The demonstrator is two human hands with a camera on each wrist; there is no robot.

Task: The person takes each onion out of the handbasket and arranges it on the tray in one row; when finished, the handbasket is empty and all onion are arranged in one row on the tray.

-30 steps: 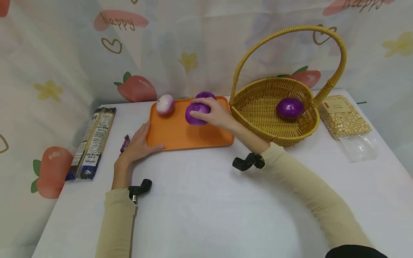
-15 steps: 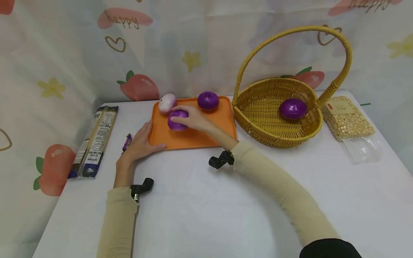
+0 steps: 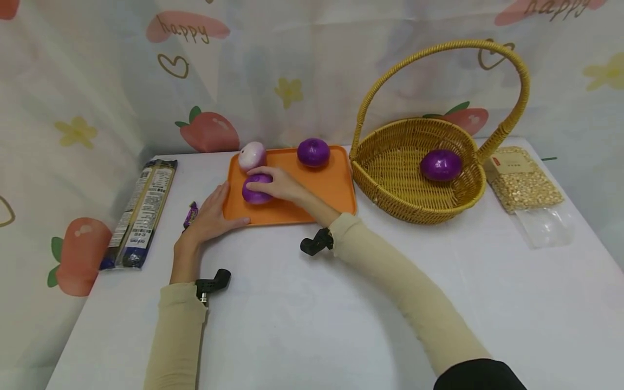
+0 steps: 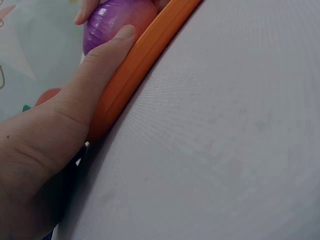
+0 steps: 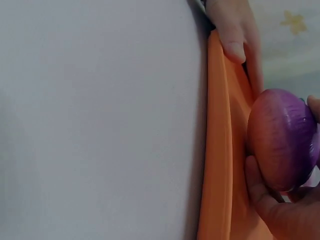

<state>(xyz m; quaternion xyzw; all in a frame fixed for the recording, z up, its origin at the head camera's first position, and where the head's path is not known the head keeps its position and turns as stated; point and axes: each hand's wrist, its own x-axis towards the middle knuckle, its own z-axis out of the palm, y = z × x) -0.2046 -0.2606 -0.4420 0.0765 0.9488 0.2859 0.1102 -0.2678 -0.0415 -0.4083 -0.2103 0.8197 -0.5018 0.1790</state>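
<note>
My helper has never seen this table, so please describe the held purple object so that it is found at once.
On the white table, left of the wicker basket, lies an orange tray. At its left end, just in front of a whitish ball, is the purple object. Only this one is gripped by the right hand.

the bare left hand (image 3: 207,219) extends forward from the beige-sleeved left arm (image 3: 177,330), thumb spread away from straight fingers. the bare right hand (image 3: 280,184) curves its thumb and fingers in a grip, the beige-sleeved right arm (image 3: 400,287) slanting in behind.
</note>
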